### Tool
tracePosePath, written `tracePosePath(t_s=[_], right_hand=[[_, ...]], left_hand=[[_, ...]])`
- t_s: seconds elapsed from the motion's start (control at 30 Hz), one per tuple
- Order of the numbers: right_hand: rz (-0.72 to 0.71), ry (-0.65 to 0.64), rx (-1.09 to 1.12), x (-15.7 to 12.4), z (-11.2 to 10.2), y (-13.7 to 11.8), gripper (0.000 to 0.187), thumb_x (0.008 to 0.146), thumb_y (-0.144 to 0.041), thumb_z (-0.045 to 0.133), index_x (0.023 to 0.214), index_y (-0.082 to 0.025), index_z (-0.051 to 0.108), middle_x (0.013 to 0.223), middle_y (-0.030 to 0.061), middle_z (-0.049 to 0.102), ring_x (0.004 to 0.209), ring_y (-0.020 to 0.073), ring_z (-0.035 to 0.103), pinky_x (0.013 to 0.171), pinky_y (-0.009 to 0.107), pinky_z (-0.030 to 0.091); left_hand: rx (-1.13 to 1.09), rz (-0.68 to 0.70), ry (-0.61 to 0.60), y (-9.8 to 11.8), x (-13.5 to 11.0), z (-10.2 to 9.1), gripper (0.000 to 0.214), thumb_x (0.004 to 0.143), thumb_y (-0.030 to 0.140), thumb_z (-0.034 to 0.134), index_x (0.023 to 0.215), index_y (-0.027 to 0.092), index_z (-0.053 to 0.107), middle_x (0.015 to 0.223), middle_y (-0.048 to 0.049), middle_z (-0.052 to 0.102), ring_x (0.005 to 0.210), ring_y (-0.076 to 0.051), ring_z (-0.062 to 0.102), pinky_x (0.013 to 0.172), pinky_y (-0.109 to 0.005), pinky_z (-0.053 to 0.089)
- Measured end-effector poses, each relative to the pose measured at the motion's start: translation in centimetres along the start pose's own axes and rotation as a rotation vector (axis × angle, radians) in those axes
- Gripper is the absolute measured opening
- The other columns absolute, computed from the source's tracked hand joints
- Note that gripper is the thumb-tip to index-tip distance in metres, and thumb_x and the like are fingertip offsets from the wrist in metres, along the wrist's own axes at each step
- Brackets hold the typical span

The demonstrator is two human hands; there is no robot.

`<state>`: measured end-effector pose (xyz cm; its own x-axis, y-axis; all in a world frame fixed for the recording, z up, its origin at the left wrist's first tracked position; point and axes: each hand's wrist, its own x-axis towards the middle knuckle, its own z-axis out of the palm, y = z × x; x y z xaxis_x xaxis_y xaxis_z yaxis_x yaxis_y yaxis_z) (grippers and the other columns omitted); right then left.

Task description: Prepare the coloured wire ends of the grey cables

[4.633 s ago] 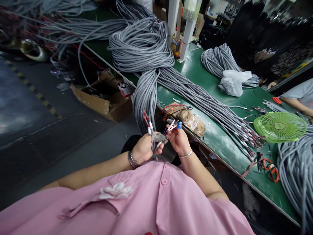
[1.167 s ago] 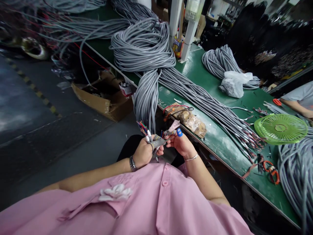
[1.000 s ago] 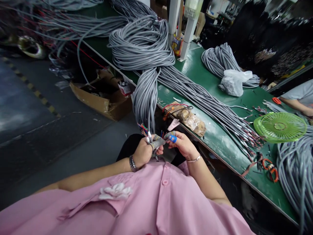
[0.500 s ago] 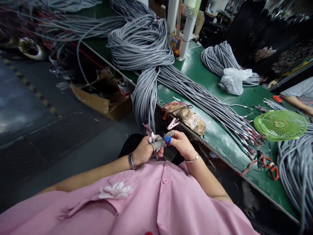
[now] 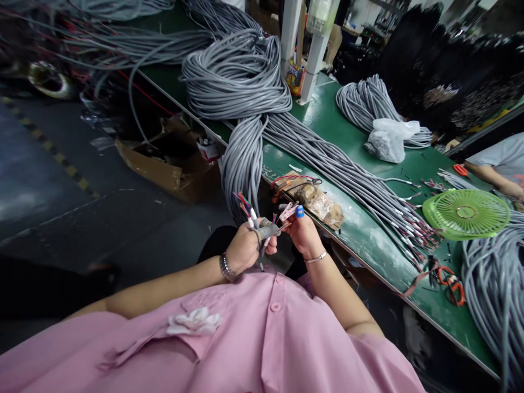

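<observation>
My left hand point(image 5: 242, 248) is closed around a few grey cable ends point(image 5: 250, 215) whose stripped coloured wires stick up above the fist. My right hand point(image 5: 302, 232), with a blue cot point(image 5: 300, 210) on one fingertip, pinches thin wires and a small pink tool point(image 5: 287, 211) right beside the left hand. Both hands are held close in front of my pink shirt, just off the near edge of the green workbench point(image 5: 360, 224). A thick bundle of grey cables point(image 5: 243, 158) hangs over that edge down toward my hands.
Large coils of grey cable point(image 5: 239, 76) and a long bundle with stripped ends point(image 5: 393, 213) lie on the bench. A green fan point(image 5: 466, 213), a plastic bag point(image 5: 388, 139), orange-handled cutters point(image 5: 452, 281) and a brown pad point(image 5: 313, 199) sit there too. Another person's arm point(image 5: 495, 174) rests at right. A cardboard box point(image 5: 167, 161) stands on the floor.
My right hand has lifted slightly and its blue-capped finger now points up, away from the left hand. The left hand keeps its grip on the cable ends.
</observation>
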<state>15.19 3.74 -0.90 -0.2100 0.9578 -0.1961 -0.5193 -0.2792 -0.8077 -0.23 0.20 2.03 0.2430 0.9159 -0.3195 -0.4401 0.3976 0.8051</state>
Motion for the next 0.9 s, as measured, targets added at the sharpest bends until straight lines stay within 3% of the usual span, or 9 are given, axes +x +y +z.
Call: tracePosePath(t_s=[0.33,0.5,0.67,0.77,0.9], right_hand=[[-0.019,0.104,0.220,0.8,1.0,0.1,0.034,0.076,-0.051,0.071,0.080,-0.017,0.067,0.070,-0.0010,0.059,0.062,0.0093,0.051,0.061,0.021,0.047],[0.056,0.079,0.219,0.6,0.6,0.2,0.045,0.075,-0.063,0.064,0.084,-0.019,0.066,0.074,-0.0002,0.061,0.062,0.0099,0.052,0.061,0.023,0.049],[0.170,-0.059,0.067,-1.3,-0.6,-0.2,0.060,0.070,-0.073,0.060,0.090,-0.017,0.067,0.084,0.0038,0.064,0.066,0.0117,0.055,0.063,0.027,0.051],[0.161,-0.114,-0.103,-2.8,-0.4,-0.4,0.046,0.069,-0.056,0.074,0.092,-0.017,0.067,0.083,0.0023,0.064,0.063,0.0101,0.051,0.063,0.026,0.050],[0.013,-0.049,-0.332,-4.1,1.0,-0.2,0.028,0.072,-0.041,0.076,0.087,-0.018,0.069,0.076,0.0009,0.063,0.064,0.0114,0.052,0.062,0.025,0.046]], left_hand=[[0.051,-0.034,0.003,-0.6,0.9,0.1,0.021,0.072,0.030,0.072,0.071,0.013,0.060,0.051,0.0012,0.061,0.039,-0.010,0.054,0.039,-0.020,0.044],[0.054,-0.050,0.006,-0.7,0.6,-0.1,0.023,0.070,0.032,0.073,0.069,0.014,0.059,0.050,0.0014,0.061,0.039,-0.010,0.054,0.038,-0.020,0.045],[0.117,0.000,-0.003,-1.2,0.0,-1.1,0.022,0.072,0.032,0.072,0.072,0.015,0.058,0.053,0.0010,0.063,0.042,-0.011,0.057,0.043,-0.022,0.049],[0.249,0.052,-0.025,-1.6,-0.3,-1.8,0.020,0.073,0.030,0.072,0.069,0.014,0.059,0.056,-0.0006,0.065,0.047,-0.013,0.061,0.048,-0.024,0.053],[0.399,0.061,-0.058,-1.9,-0.5,-2.0,0.020,0.073,0.029,0.071,0.067,0.014,0.060,0.057,-0.0026,0.066,0.052,-0.016,0.066,0.053,-0.026,0.055]])
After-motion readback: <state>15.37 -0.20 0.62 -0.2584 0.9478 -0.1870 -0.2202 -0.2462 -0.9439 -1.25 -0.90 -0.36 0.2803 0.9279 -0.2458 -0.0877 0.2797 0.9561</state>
